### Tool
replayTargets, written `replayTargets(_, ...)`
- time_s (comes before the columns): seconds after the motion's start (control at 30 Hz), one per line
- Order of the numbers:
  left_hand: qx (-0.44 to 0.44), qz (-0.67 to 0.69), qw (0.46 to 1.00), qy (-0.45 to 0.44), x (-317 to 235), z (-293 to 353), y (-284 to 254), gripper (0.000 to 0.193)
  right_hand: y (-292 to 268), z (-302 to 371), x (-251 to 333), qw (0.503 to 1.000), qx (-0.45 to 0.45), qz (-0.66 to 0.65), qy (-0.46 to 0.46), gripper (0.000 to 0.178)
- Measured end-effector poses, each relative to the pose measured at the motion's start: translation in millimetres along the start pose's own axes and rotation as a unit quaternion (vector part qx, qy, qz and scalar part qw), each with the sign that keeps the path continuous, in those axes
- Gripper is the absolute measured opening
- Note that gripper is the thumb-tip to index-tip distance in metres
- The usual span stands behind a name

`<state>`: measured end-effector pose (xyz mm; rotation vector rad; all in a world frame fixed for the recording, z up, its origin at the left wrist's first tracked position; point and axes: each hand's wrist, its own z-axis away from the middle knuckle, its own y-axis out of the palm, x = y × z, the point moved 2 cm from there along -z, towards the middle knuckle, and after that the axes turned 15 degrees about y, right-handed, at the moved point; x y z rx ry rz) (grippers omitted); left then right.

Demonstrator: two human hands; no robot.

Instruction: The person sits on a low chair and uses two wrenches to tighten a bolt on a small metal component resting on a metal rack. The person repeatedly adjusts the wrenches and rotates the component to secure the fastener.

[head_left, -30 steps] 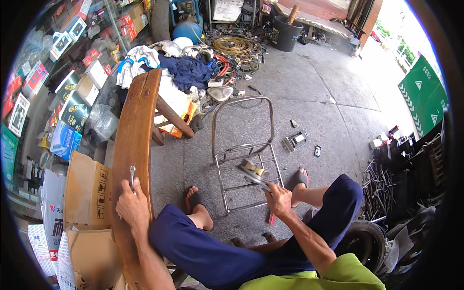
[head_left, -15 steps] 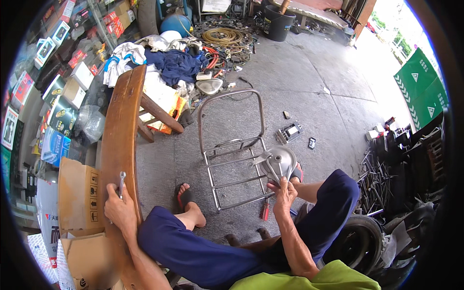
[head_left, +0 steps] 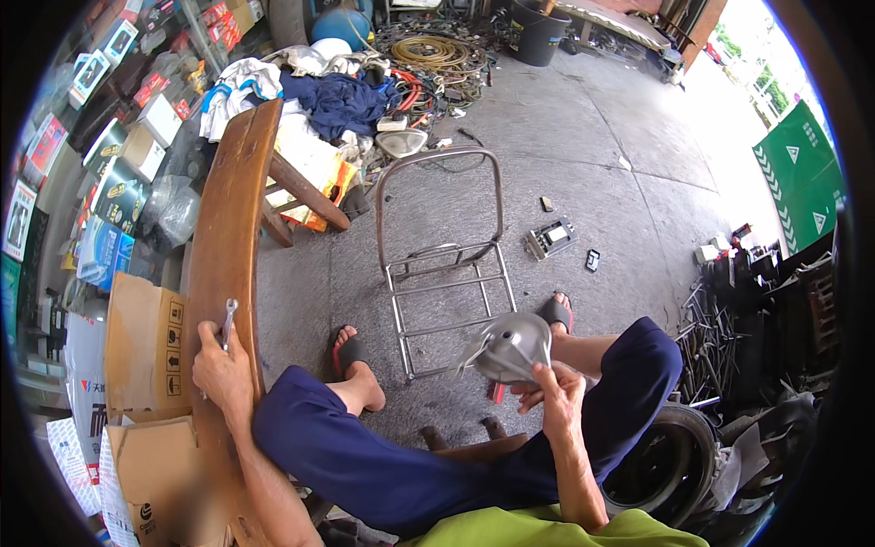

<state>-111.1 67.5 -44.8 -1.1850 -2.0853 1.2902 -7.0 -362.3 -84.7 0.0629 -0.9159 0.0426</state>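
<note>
My left hand (head_left: 223,372) is closed around a small silver wrench (head_left: 230,314), resting on the long wooden bench (head_left: 224,210) at my left. The wrench's open jaw points up past my fingers. In front of my right knee, my right hand (head_left: 560,394) grips a round silver metal brake plate (head_left: 510,345) by its near edge. The plate is tilted and partly smeared by motion. Beneath and beyond it stands a metal tube rack (head_left: 442,284) on the floor, its near right corner hidden by the plate. A red handle (head_left: 496,392) shows just under the plate.
A boxy metal part (head_left: 551,239) and a small dark piece (head_left: 592,261) lie beyond my right foot. Metal rods and tools (head_left: 704,351) pile up at right, above a tire (head_left: 663,465). Cardboard boxes (head_left: 146,346) stand left of the bench; clothes (head_left: 342,100) and coiled hoses (head_left: 427,55) lie farther off.
My right hand has drawn the brake plate nearer to me and turned it, uncovering more of my right foot. The left hand still holds the wrench on the bench. The view has shifted slightly.
</note>
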Motion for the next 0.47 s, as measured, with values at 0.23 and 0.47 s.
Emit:
replayTargets(0.23, -0.006, -0.042, 0.999, 0.011, 2, -13, 1, 0.025, 67, 20, 12, 0.981, 0.143, 0.102, 0.08, 0.029)
replayTargets(0.47, 0.032, -0.029, 0.999, -0.024, 3, -31, 4, 0.025, 163, -8, 8, 0.958, 0.211, 0.193, 0.016, 0.032)
